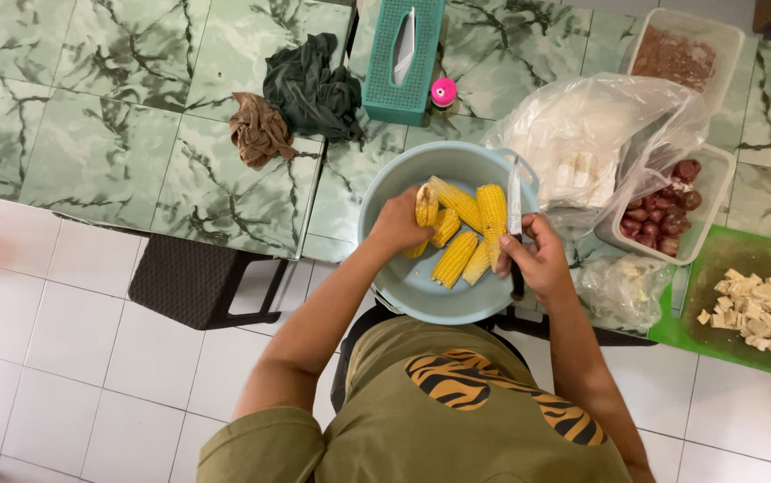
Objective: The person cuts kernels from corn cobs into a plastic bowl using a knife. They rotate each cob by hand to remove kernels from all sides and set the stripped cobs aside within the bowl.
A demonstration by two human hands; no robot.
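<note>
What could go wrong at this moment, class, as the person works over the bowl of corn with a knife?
1. The right hand holds a knife close to the left hand gripping a corn cob; a slip could cut fingers.
2. The light blue bowl seems to overhang the table edge towards the person's lap, so it might tip.

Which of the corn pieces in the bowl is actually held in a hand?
The corn piece at the bowl's left side, held by the left hand. The others lie loose; the right hand holds a knife.
</note>
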